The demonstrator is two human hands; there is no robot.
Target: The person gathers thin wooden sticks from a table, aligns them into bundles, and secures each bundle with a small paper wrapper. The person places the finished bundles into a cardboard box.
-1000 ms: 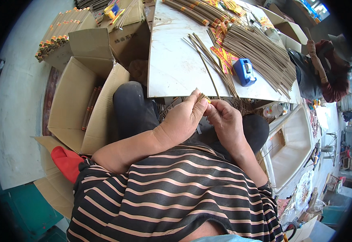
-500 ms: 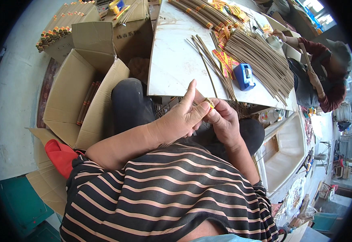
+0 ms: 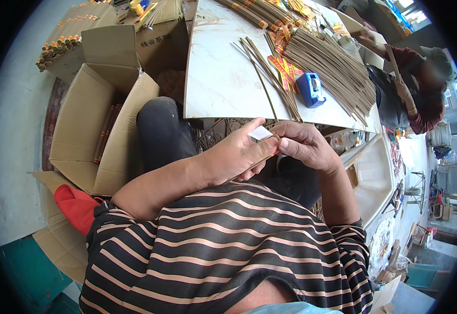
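In front of my belly, both hands are closed together just off the table's near edge. My left hand grips a slim brown bundle of incense sticks, mostly hidden by the palm and fingers. A white paper strip stands out beside its thumb. My right hand pinches the end of the bundle, thumb and fingers meeting the left thumb tip. Loose incense sticks lie in a wide pile on the white table, with red-and-yellow paper bands and a blue tape dispenser next to them.
An open cardboard box with several banded bundles stands at my left. Stacked bundles rest on a carton behind it. A white basin is at my right. Across the table a co-worker holds sticks.
My right hand has shifted slightly right and turned around the bundle's end. The yellow band at the fingertips is now hidden, and a white paper strip shows. The view has shifted slightly.
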